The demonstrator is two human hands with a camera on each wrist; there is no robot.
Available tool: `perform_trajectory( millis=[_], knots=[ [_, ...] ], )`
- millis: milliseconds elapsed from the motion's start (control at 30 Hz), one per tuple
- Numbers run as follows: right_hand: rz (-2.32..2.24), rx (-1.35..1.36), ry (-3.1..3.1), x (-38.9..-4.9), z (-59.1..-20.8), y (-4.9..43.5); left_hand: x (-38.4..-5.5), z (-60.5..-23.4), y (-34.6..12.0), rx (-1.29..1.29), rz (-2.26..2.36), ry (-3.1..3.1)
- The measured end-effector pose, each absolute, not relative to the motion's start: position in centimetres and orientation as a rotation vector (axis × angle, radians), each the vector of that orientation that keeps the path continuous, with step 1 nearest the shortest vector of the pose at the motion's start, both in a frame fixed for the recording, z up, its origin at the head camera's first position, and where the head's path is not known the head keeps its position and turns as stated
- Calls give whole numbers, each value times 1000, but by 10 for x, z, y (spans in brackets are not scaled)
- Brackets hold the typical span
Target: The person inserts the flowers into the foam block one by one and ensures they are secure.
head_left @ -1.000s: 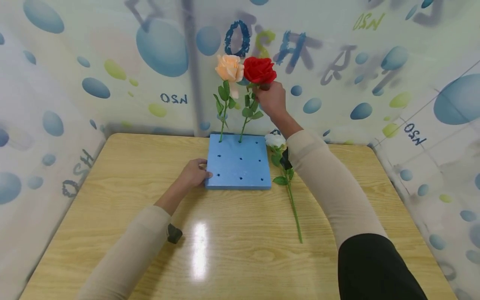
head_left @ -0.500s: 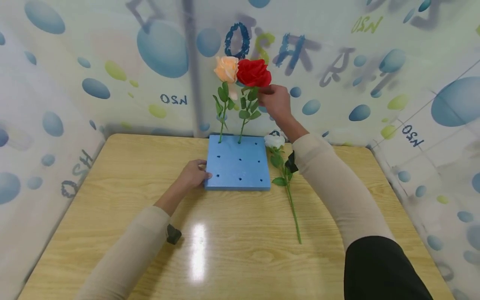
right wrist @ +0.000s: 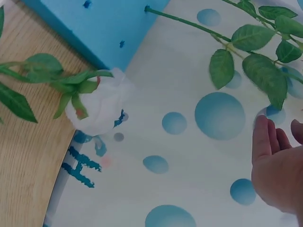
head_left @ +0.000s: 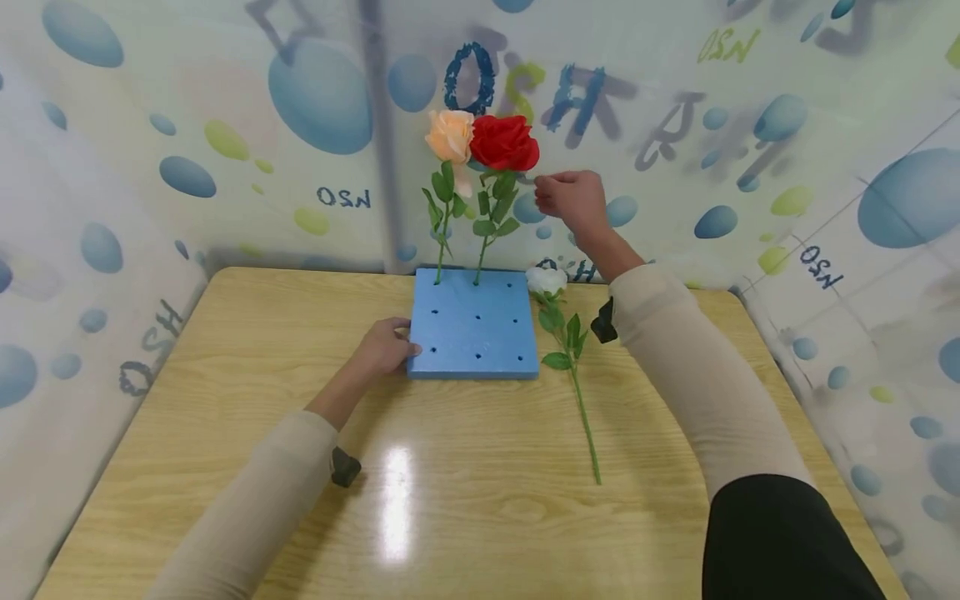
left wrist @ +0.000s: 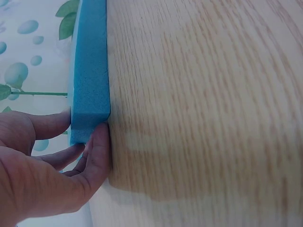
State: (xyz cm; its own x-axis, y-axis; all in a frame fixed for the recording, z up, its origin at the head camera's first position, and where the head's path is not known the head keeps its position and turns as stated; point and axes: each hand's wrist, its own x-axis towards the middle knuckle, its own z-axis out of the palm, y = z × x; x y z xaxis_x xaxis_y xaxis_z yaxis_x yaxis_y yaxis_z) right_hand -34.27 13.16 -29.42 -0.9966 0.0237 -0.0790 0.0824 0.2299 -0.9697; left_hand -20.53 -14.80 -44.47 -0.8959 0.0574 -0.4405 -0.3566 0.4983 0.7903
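The left hand [head_left: 386,346] is pinching the blue foam board [head_left: 456,333] at its edge, thumb on top, the board lying at its three o'clock; it's probably steadying it. The red rose [head_left: 504,146] and peach rose [head_left: 450,137] are standing, seemingly because the board is holding their stems. The right hand [head_left: 573,200] is hovering, fingers loosely bent, gripping nothing, the red bloom sitting just apart at ten o'clock.
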Motion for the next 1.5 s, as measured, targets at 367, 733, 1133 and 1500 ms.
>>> perform_trajectory(
  millis=[367,733,1133,1500],
  knots=[
    [-1803,161,2427,-339,-304,160,-204,-444,-150,-241,1388,2322],
    [-1664,206,2432,-334,-323,187,-206,-447,-151,-234,1368,2348],
    [-1671,218,2384,-324,-343,203,-206,-446,-152,-238,1391,2322],
    [-1623,213,2351,-315,-366,213,-206,-447,-150,-222,1382,2335]
  ],
)
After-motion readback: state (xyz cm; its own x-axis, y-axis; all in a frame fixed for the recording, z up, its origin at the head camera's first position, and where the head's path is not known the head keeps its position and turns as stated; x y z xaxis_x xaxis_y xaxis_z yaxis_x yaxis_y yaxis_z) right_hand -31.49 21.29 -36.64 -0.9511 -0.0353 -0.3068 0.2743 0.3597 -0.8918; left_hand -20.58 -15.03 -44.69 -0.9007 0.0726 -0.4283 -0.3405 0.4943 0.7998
